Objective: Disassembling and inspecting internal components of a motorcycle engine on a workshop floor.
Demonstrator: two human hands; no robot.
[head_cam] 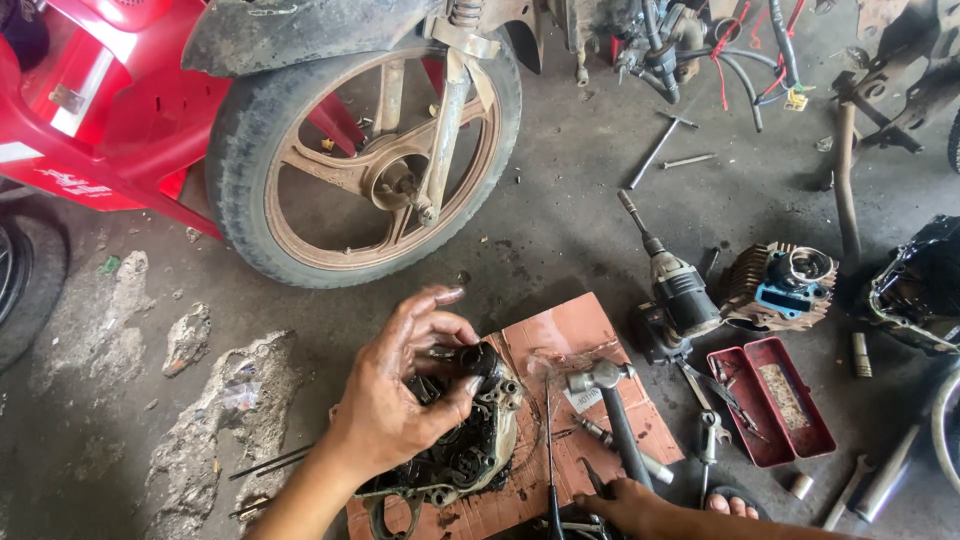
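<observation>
One wheel point(365, 160) fills the top of the view — worn black rubber on a dusty, bronze-toned spoked rim, with red plastic bodywork point(95, 110) to its left. Below lies one flat sheet of reddish cardboard point(575, 335) on the grey, oil-stained concrete floor point(560, 220). On the sheet sits an engine casing point(470, 445), greasy cast metal, black with grime. The left hand point(400, 390) rests on top of it, fingers curled and pinching a small dark round part point(478, 360) at the casing's upper end. Right of the sheet stand one finned cylinder point(775, 285) with a blue gasket and one black impact driver point(675, 290). One open red tin point(775, 400) has two shallow halves. One hammer point(610, 410) lies on the cardboard, steel head up, dark handle running down toward the right hand point(630, 505), which lies low at the frame edge — whether it grips anything I cannot tell. Two slim metal rods point(672, 145) lie near the tangled wires.
</observation>
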